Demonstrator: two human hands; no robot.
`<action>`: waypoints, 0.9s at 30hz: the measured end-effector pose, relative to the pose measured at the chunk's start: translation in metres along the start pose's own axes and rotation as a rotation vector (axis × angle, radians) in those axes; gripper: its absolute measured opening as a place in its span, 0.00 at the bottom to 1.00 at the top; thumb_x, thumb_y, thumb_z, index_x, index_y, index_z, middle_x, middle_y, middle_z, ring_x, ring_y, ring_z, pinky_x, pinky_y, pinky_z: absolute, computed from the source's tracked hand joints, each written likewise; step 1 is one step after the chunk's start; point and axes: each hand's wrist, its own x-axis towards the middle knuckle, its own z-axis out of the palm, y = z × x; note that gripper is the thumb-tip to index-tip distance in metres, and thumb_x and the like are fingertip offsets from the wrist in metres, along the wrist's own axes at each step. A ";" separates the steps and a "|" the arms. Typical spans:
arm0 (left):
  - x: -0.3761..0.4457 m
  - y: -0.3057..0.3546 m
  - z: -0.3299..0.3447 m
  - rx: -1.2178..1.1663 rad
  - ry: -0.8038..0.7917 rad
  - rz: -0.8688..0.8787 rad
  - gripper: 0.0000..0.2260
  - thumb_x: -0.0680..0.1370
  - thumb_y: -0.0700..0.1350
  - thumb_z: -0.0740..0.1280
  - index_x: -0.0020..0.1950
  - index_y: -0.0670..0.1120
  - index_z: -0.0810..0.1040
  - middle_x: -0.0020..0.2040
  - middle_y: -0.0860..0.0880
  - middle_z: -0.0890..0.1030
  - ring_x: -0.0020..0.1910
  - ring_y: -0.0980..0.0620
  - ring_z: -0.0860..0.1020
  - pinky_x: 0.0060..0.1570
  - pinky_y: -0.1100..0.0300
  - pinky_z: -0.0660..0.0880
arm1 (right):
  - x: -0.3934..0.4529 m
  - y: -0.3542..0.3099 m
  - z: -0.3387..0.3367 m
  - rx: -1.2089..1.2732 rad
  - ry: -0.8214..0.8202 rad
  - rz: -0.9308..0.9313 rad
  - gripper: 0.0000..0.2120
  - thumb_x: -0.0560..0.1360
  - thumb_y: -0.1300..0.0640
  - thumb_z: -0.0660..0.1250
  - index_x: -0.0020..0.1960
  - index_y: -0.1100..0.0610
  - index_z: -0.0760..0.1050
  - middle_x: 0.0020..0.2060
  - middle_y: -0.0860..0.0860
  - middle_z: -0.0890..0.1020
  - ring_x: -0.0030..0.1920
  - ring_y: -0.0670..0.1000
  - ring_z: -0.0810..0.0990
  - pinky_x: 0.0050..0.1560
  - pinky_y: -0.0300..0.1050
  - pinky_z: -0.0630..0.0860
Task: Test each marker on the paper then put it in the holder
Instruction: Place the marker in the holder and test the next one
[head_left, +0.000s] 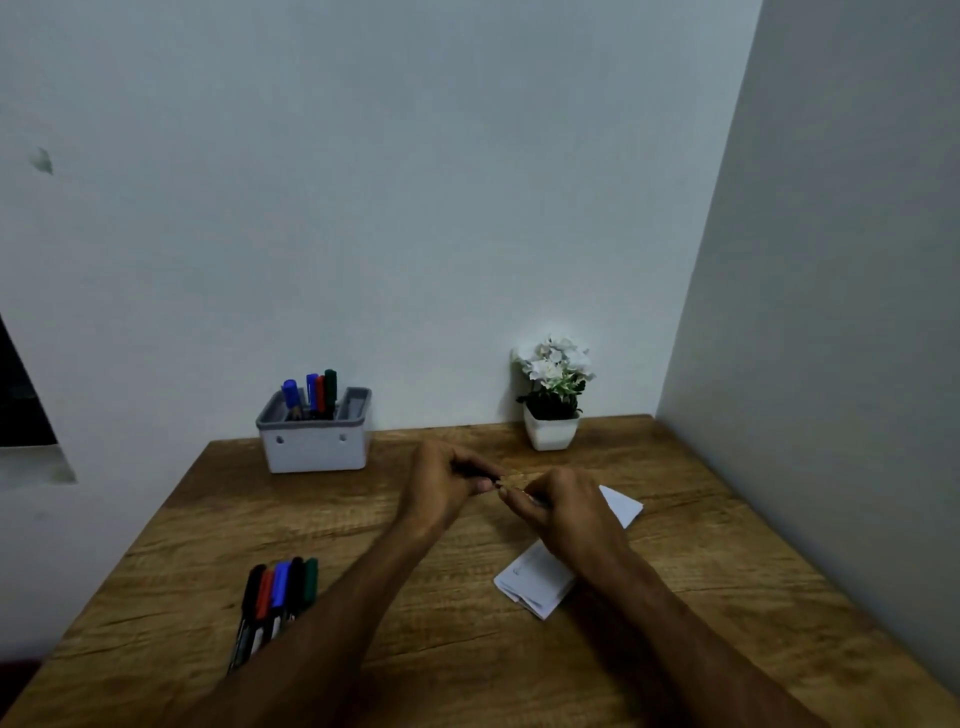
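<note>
Hands (501, 486) mid-table (701, 519) (marker (511, 477) between), paper (540, 582) beneath.

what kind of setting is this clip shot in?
Probably a home or small office desk set in a room corner: a wooden table against plain white walls, a grey holder with markers standing in it, and a small potted plant with white flowers at the back.

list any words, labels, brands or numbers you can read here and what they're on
None can be read.
Markers on the table: pale label bands on the barrels, print too blurred to read.
Paper: faint marks near one corner, too small to tell if they are writing.
Holder: two small round spots on the front, no text.
Markers in the holder: no legible print.
</note>
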 end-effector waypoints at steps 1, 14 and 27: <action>0.003 -0.002 -0.002 0.014 0.034 -0.013 0.10 0.68 0.27 0.73 0.43 0.41 0.86 0.39 0.50 0.86 0.39 0.62 0.83 0.41 0.70 0.76 | -0.001 0.005 -0.002 0.015 0.001 0.025 0.30 0.79 0.43 0.70 0.25 0.52 0.61 0.21 0.47 0.62 0.24 0.49 0.63 0.31 0.46 0.59; 0.008 -0.031 0.040 0.288 -0.015 -0.050 0.08 0.68 0.39 0.78 0.44 0.50 0.87 0.41 0.58 0.85 0.41 0.67 0.79 0.39 0.77 0.70 | -0.003 0.015 -0.023 0.544 0.030 0.313 0.08 0.80 0.64 0.70 0.58 0.55 0.81 0.32 0.52 0.83 0.28 0.49 0.82 0.33 0.51 0.83; 0.004 -0.034 0.042 0.286 0.091 -0.088 0.14 0.69 0.41 0.78 0.54 0.48 0.84 0.49 0.56 0.82 0.44 0.65 0.76 0.38 0.79 0.68 | -0.012 0.035 -0.043 1.163 0.130 0.370 0.21 0.80 0.76 0.59 0.65 0.60 0.79 0.54 0.62 0.87 0.50 0.60 0.88 0.51 0.49 0.86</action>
